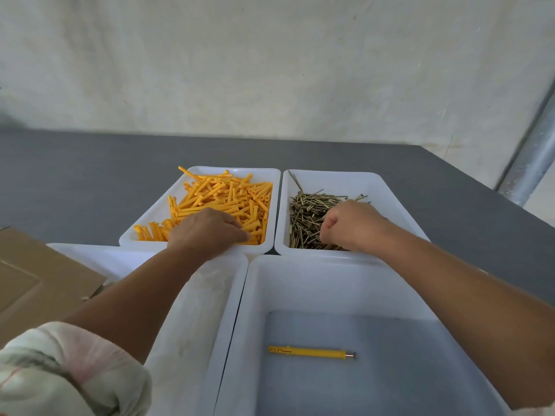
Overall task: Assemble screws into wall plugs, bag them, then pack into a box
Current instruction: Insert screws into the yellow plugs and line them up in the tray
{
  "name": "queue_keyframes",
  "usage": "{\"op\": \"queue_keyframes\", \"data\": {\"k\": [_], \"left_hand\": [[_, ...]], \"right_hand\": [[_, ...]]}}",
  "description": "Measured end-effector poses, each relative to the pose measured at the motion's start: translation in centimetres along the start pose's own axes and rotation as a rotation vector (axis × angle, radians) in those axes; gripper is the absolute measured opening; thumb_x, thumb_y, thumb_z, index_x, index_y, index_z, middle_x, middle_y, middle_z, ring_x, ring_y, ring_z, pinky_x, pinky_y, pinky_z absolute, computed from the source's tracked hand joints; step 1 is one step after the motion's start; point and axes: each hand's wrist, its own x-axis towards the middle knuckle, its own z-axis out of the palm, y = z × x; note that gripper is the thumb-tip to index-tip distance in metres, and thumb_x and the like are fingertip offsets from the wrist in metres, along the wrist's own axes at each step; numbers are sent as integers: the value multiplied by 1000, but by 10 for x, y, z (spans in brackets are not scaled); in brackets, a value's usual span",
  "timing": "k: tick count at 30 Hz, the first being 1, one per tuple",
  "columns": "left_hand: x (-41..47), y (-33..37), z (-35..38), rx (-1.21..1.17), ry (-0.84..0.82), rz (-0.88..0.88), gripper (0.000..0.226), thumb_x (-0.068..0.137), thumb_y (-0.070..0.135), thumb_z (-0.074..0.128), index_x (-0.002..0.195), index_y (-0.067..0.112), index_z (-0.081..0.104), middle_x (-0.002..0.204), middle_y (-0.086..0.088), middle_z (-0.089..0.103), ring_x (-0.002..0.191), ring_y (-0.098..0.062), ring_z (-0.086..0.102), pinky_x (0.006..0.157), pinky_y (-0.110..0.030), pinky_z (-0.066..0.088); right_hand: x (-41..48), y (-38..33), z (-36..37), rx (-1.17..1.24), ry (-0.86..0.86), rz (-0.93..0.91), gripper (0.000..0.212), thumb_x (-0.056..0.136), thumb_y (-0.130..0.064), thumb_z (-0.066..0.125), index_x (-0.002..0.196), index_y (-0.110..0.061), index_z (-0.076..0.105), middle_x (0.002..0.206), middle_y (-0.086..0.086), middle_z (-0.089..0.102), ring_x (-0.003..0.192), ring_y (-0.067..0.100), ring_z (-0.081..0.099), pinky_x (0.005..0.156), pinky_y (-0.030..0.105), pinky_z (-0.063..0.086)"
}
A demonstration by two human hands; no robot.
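Note:
Yellow wall plugs (222, 196) fill the far left white tray (150, 217). My left hand (207, 231) reaches into it, fingers and thumb closing on a plug at the tray's near right corner. Brass screws (306, 211) lie heaped in the far right white tray (390, 190). My right hand (351, 225) is curled knuckles-up over that heap, fingertips down among the screws and hidden. One yellow plug with a screw in it (310, 352) lies on the floor of the near right white bin (330, 280).
A second white bin (192, 310) sits at the near left under my left forearm. Flat brown cardboard (39, 280) lies at the left edge. The grey table (90, 175) runs back to a pale wall; a metal pole (531, 157) stands at the right.

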Motion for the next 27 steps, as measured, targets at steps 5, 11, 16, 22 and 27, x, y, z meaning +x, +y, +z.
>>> {"op": "queue_keyframes", "data": {"k": [5, 11, 16, 22, 27], "left_hand": [[-7, 3, -6, -233, 17, 19, 19, 74, 61, 70, 67, 46, 61, 78, 27, 54, 78, -5, 52, 61, -25, 41], [-24, 10, -20, -578, 202, 114, 14, 87, 41, 67, 73, 37, 67, 57, 20, 61, 53, -1, 53, 53, -23, 39], [-45, 46, -40, -795, 187, 193, 20, 96, 30, 56, 80, 24, 68, 52, 11, 54, 52, -5, 48, 54, -23, 46], [-84, 78, -43, -1249, -338, 48, 17, 100, 18, 50, 108, 19, 65, 65, 2, 68, 63, -10, 67, 48, -20, 50], [-87, 73, -38, -1362, -551, -23, 24, 99, 7, 46, 108, 10, 68, 78, -4, 69, 64, -15, 66, 47, -21, 50]], "right_hand": [[-19, 10, -2, 134, 76, -38, 16, 83, -15, 68, 74, -28, 64, 74, -12, 60, 69, 4, 54, 53, 19, 39], [-36, 24, 0, 291, 226, -23, 19, 92, -17, 59, 85, -34, 61, 84, -18, 58, 89, 10, 56, 65, 25, 45], [-45, 27, 2, 521, 293, 5, 17, 91, -21, 64, 82, -36, 62, 89, -13, 65, 88, 12, 62, 71, 29, 50], [-51, 26, 1, 862, 268, 37, 20, 91, -7, 59, 88, -25, 65, 85, -3, 72, 91, 20, 69, 81, 37, 58], [-51, 28, -7, 951, 275, 29, 20, 92, -5, 58, 90, -23, 67, 81, -4, 72, 78, 5, 70, 64, 22, 54]]}}
